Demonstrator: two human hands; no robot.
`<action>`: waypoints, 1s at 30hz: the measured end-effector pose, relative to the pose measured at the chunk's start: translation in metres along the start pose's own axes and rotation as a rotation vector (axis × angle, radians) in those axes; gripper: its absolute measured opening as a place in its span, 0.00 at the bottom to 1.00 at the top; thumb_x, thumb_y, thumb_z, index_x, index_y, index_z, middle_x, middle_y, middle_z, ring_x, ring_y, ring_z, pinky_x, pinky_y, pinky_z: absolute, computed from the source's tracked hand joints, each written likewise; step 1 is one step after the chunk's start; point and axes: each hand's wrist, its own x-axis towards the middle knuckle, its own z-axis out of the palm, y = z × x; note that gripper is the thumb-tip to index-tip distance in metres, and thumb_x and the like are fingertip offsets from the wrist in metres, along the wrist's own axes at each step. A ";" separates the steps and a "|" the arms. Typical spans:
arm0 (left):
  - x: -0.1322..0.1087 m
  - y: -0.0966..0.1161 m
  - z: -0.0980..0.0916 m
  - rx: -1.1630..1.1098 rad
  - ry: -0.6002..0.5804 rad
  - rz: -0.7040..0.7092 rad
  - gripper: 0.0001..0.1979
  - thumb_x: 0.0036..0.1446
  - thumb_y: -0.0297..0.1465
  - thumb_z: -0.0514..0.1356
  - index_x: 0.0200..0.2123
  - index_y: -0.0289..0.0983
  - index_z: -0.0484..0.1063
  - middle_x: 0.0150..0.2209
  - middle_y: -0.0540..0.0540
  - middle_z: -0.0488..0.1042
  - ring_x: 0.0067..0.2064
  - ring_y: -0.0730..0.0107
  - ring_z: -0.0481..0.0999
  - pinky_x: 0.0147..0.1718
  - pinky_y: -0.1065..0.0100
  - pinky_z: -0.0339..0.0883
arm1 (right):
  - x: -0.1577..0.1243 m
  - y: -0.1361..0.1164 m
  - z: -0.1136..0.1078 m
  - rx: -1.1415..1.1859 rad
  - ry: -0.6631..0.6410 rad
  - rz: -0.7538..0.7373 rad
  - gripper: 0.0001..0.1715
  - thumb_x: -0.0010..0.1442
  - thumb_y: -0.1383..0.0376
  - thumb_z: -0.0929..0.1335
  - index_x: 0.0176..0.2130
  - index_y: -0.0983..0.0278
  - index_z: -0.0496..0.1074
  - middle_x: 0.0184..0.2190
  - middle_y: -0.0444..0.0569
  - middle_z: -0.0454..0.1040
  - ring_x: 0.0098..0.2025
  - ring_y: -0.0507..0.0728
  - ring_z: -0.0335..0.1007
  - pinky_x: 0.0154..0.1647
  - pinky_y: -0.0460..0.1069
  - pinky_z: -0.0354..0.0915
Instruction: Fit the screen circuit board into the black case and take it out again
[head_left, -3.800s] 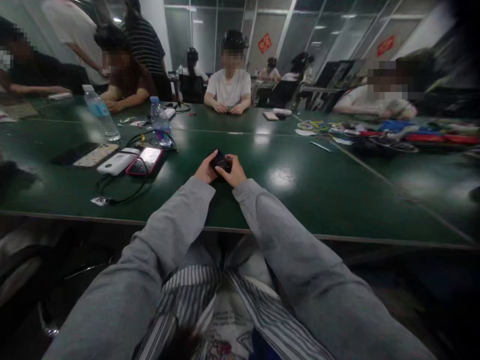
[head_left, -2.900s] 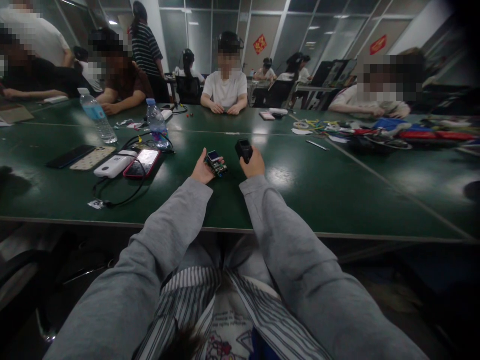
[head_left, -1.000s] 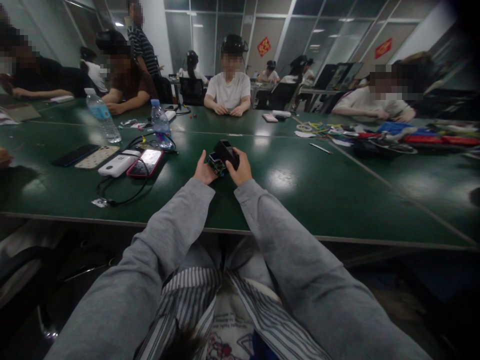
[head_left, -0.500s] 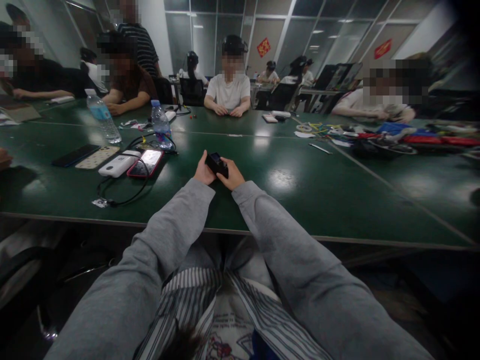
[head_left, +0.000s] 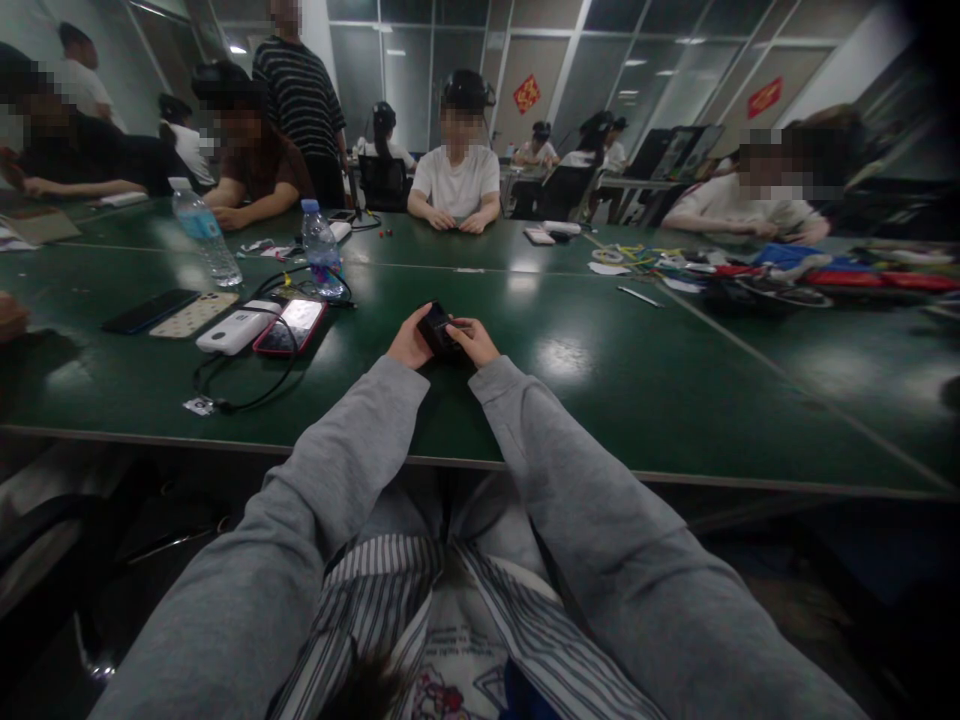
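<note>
A small black boxy device [head_left: 436,328] sits between my two hands, just above the green table [head_left: 615,400]. My left hand [head_left: 409,342] curls around its left side, thumb up along the edge. My right hand [head_left: 472,342] grips its right side, fingers pressed on the top. Both arms wear grey sleeves and reach forward from my lap. The circuit board seen earlier is hidden inside the black casing.
To the left lie a red-cased phone [head_left: 291,325], a white power bank [head_left: 235,328], two more phones, a black cable [head_left: 240,385] and two water bottles [head_left: 322,248]. Several people sit around the table. Coloured cables and tools [head_left: 750,268] litter the right side.
Earlier my hands separated a black cover from a small circuit board, then brought the two back together. Now both hands press on the closed black device, held slightly lower.
</note>
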 end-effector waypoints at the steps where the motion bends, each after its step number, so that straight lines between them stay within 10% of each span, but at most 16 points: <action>1: -0.001 0.000 0.001 0.005 -0.013 0.003 0.20 0.60 0.39 0.59 0.50 0.33 0.74 0.37 0.41 0.81 0.43 0.61 0.80 0.51 0.60 0.67 | 0.001 0.000 0.000 0.036 0.007 0.035 0.34 0.49 0.44 0.73 0.45 0.62 0.65 0.37 0.50 0.75 0.42 0.59 0.74 0.48 0.61 0.71; 13: -0.011 0.002 0.010 0.044 -0.093 -0.028 0.23 0.62 0.38 0.56 0.56 0.30 0.70 0.43 0.38 0.80 0.47 0.61 0.79 0.52 0.61 0.66 | -0.017 -0.027 -0.001 0.347 -0.056 0.244 0.28 0.43 0.61 0.78 0.37 0.58 0.61 0.28 0.39 0.73 0.28 0.52 0.71 0.31 0.49 0.68; 30: -0.009 0.001 0.007 0.051 -0.146 -0.031 0.21 0.63 0.38 0.56 0.51 0.29 0.74 0.44 0.38 0.80 0.48 0.61 0.78 0.53 0.60 0.66 | -0.018 -0.028 0.000 0.400 -0.038 0.203 0.33 0.36 0.58 0.80 0.31 0.58 0.58 0.25 0.37 0.72 0.27 0.51 0.71 0.30 0.48 0.68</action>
